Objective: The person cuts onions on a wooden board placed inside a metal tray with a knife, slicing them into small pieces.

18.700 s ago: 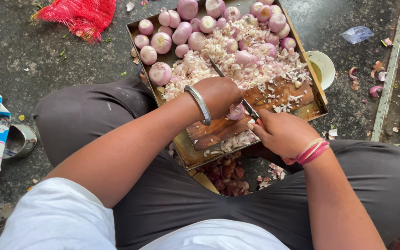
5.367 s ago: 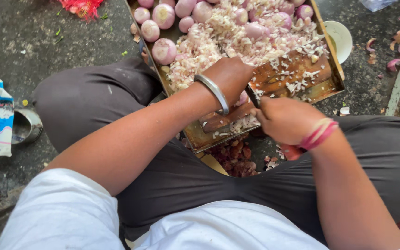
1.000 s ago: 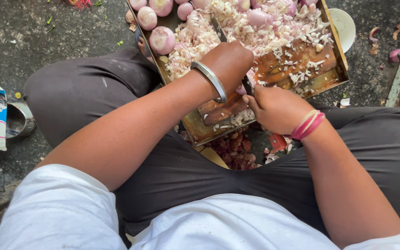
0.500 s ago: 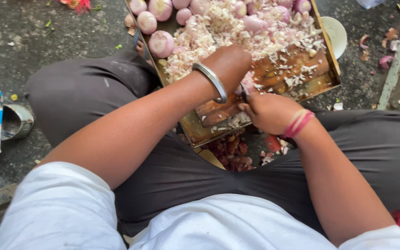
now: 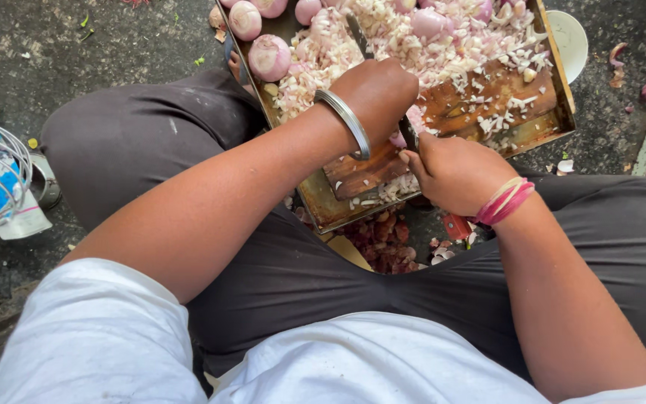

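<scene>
Single head-worn view, looking steeply down from close above the seated person's lap. Metal tray (image 5: 555, 112) sits at top centre of frame; knees flank the tray, ground beyond it.

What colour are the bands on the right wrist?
The wrist bands are pink and red with a pale strand, seen in the head view.

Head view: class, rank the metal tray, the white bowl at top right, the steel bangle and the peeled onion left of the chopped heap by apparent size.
1. metal tray
2. white bowl, partly hidden
3-4. steel bangle and peeled onion: too alike; the bangle sits nearer the camera.
</scene>
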